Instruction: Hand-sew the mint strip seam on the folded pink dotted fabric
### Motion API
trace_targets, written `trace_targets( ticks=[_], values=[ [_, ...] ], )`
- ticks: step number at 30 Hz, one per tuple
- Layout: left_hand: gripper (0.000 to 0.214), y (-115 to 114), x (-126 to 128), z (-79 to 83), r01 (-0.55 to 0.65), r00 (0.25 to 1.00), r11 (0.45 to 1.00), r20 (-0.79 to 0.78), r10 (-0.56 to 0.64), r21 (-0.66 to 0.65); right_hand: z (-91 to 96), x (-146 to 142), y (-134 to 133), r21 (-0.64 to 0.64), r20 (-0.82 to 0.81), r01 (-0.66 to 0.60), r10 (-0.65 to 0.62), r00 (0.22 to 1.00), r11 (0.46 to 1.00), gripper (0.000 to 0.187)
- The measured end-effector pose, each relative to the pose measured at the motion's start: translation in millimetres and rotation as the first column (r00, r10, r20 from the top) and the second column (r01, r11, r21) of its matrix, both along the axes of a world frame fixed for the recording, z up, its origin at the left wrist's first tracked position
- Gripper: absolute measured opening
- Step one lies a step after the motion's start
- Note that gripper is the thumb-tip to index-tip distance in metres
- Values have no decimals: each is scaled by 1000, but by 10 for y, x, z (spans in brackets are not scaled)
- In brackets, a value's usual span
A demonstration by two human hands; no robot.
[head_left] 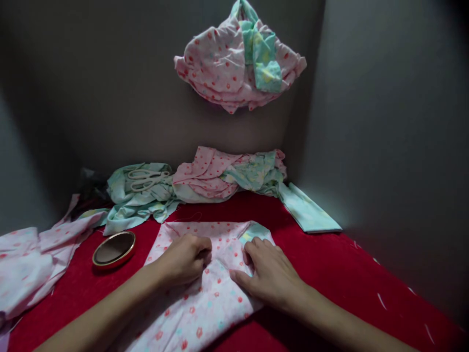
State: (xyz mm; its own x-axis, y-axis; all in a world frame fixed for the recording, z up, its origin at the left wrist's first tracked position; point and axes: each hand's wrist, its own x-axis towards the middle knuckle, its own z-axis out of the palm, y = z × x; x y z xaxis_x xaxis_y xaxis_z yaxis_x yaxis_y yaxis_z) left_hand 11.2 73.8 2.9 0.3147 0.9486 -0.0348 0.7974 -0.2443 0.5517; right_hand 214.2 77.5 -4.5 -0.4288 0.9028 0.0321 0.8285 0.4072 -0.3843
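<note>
A pale pink cloth (pixel 200 313) with small red prints lies spread in front of me, and a mint green patch with yellow (pixel 256 231) shows at its far right corner. My left hand (pixel 190 256) rests on the cloth's upper left part, its fingers curled in; what they grip, if anything, is hidden. To the right, my right hand (pixel 267 269) touches the cloth near the green patch. Its thumb stands apart from the bent fingers, and no held thing shows between them. Slight creases run through the cloth between both hands.
A round gold-rimmed case (pixel 114 248) sits left on the red surface (pixel 322 283). White-handled scissors (pixel 146 179) lie on heaped green cloth (pixel 128 210). More pink cloth (pixel 208 168), a folded green piece (pixel 311 210) and pink fabric (pixel 32 269) surround it. A gathered pink-green cloth item (pixel 216 63) hangs above.
</note>
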Motion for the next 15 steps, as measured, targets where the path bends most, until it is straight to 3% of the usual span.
trace_targets(
  ticks=[6,8,10,12,15],
  values=[
    [16,51,0,-62,-121,971,982,187,146,-142,2,27,37,-103,-189,11,-30,982,995,22],
    [17,57,-2,-15,-143,962,974,209,179,-174,66,82,51,-213,-319,1,-71,945,977,20],
    [19,37,1,91,-174,957,971,206,205,-162,169,151,39,-391,-466,-46,-155,871,919,20],
    [21,-34,34,235,-204,957,972,188,223,-115,276,205,-5,-610,-571,-171,-280,772,774,25],
    [22,-246,169,413,-208,965,975,145,217,-74,341,211,-93,-805,-590,-439,-472,655,398,39]
  ],
)
